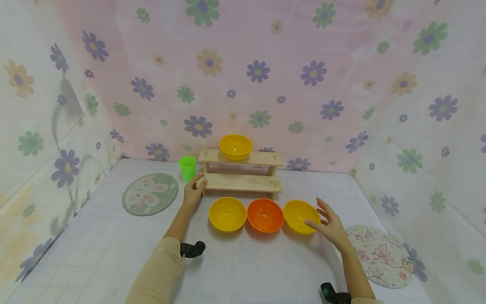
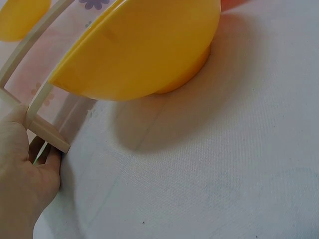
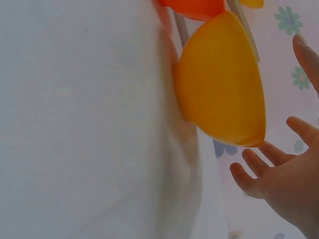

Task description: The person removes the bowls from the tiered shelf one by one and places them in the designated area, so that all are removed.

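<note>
My left hand [image 1: 193, 192] holds the left end of a two-step wooden shelf [image 1: 243, 181], its thumb on the lower board and fingers around the side. Three bowls stand in a row before the shelf: a yellow bowl [image 1: 228, 214] on the left, an orange bowl [image 1: 265, 215] in the middle and a second yellow bowl [image 1: 298, 216] on the right. By that right bowl, my right hand [image 1: 330, 223] has its fingers spread, the thumb overlapping the bowl in the head view. In the right wrist view, fingertips [image 3: 265, 145] come right at the yellow bowl's rim.
Another yellow bowl [image 1: 236, 147] sits on the shelf's upper board. A green cup [image 1: 187, 168] stands left of the shelf. Round mats lie on both sides, a rabbit mat [image 1: 149, 194] at left and a butterfly mat [image 1: 383, 257] at right. Flowered cloth [image 1: 243, 97] encloses the table.
</note>
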A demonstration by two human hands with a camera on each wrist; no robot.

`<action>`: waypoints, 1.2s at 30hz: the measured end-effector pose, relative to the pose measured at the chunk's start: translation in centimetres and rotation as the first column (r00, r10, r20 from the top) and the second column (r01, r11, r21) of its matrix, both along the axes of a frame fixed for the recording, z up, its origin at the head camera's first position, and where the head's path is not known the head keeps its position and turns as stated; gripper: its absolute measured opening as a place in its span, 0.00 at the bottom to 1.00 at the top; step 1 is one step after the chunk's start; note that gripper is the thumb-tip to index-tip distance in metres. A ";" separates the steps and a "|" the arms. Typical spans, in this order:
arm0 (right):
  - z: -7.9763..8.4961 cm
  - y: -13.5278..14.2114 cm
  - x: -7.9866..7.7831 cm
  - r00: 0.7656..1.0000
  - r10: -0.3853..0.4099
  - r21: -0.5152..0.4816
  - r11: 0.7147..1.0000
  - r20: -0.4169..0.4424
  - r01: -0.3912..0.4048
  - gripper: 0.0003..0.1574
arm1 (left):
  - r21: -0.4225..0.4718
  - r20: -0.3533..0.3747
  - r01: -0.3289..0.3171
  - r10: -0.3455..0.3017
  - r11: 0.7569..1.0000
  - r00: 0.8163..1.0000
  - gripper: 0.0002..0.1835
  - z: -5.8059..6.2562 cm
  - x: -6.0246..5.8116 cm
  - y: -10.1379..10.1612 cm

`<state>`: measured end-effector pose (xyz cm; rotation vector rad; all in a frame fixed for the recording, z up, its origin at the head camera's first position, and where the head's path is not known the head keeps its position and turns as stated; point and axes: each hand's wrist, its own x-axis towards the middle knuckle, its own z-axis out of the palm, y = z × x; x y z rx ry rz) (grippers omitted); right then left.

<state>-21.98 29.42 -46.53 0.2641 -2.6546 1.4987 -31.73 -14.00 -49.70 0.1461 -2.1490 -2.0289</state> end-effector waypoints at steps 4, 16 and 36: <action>1.7 -0.6 -1.5 0.999 -0.026 -0.022 0.999 -0.030 0.026 0.51 | 0.003 0.000 0.001 -0.001 1.000 1.000 0.24 0.1 0.1 0.0; 8.0 -7.7 -5.6 0.991 0.116 -0.221 0.967 -0.062 -0.127 0.50 | -0.006 0.001 -0.005 0.005 1.000 1.000 0.24 0.0 0.0 -0.2; 8.0 -16.6 -15.0 0.984 0.176 -0.387 0.907 -0.007 -0.165 0.53 | -0.028 -0.008 0.017 -0.017 0.999 1.000 0.24 0.0 0.1 0.0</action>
